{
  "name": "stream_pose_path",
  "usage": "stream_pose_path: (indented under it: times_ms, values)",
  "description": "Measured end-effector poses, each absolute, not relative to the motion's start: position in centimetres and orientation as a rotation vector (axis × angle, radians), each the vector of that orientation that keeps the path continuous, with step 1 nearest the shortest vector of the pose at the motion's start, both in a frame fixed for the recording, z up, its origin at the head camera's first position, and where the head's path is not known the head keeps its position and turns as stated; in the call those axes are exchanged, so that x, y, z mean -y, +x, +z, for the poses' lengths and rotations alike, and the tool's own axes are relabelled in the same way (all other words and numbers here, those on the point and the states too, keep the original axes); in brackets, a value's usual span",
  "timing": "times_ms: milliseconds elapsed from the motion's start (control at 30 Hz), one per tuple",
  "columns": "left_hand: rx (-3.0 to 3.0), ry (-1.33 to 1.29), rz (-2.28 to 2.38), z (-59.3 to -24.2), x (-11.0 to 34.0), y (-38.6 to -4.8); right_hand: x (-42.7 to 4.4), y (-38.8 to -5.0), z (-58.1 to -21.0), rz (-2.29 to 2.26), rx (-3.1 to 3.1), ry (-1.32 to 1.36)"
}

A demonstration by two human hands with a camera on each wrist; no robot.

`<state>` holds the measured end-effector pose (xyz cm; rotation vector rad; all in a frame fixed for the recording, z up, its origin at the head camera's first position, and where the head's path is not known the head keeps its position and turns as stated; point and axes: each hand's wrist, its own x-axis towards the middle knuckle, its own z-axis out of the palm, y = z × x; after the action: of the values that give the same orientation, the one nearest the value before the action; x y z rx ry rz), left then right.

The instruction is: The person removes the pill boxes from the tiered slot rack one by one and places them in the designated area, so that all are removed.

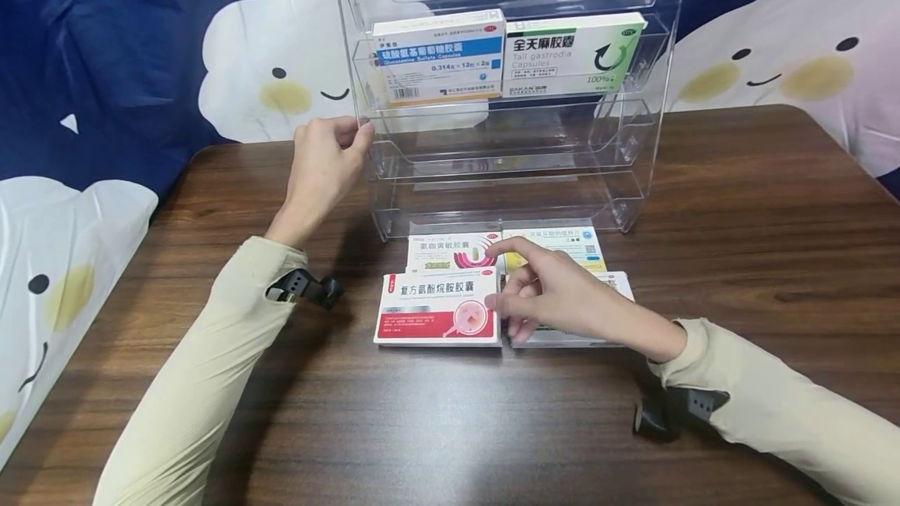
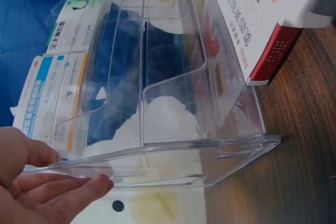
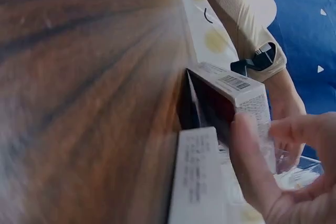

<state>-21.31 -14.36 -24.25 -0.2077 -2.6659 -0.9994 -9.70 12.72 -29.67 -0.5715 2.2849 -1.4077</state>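
- I'm reading the current step as picking: I'm getting a grasp on a flat white-and-red cardboard medicine box (image 1: pixel 439 326) for loading.
- That box is lying front-left in a cluster of four, below the rack, on the dark brown wood-grain tabletop (image 1: pixel 422 428). I'm not seeing enough to say whether any edge is off the surface.
- My right hand (image 1: pixel 555 287) is sitting at the box's right end. Thumb and index are straddling that end in the right wrist view; whether they're clamping or only touching, I cannot tell.
- My left hand (image 1: pixel 326 155) is clamping the left side edge of a clear plastic tiered rack (image 1: pixel 499 164), thumb on one face, fingers on the other. I'm taking that as steadying.
- One tier is already holding a white box with a blue band (image 1: pixel 439 61) and, just right of it, a white-and-green box (image 1: pixel 573 57).
- Also waiting: a white box with a pink swirl (image 1: pixel 439 247) just behind mine, a white box with blue and yellow print (image 1: pixel 562 240) to its right, and a white box partly under my hand (image 1: pixel 617 282).
- Next move is calling for a firm pinch on the end, a lift clear of the neighbours, then lowering behind a tier lip, label outward.
- Risk I'm watching: snagging the adjacent boxes.
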Motion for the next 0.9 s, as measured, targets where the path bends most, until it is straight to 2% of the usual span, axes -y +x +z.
stream_pose_path:
  times_ms: [100,200,367,567,900]
  values:
    - [2.664,-0.221,-1.01,-24.2,14.3,-21.3,-12.6,-9.2,-29.4,-1.202,-2.579,-0.793]
    - [2.661,-0.228,-1.008,-24.2,14.3,-21.3,-12.0,-8.3,-29.2,-0.923,-2.833,-1.143]
    - [2.651,-0.218,-0.999,-24.1,14.4,-21.3,-10.5,-6.3,-29.3,-0.499,-2.834,-1.616]
    - [2.657,-0.21,-1.016,-24.2,14.5,-21.2,-9.8,-5.3,-29.8,-0.134,-2.775,-1.668]
    - [2.667,-0.219,-1.02,-24.3,14.3,-21.4,-9.8,-5.4,-30.0,-0.089,-2.759,-1.628]
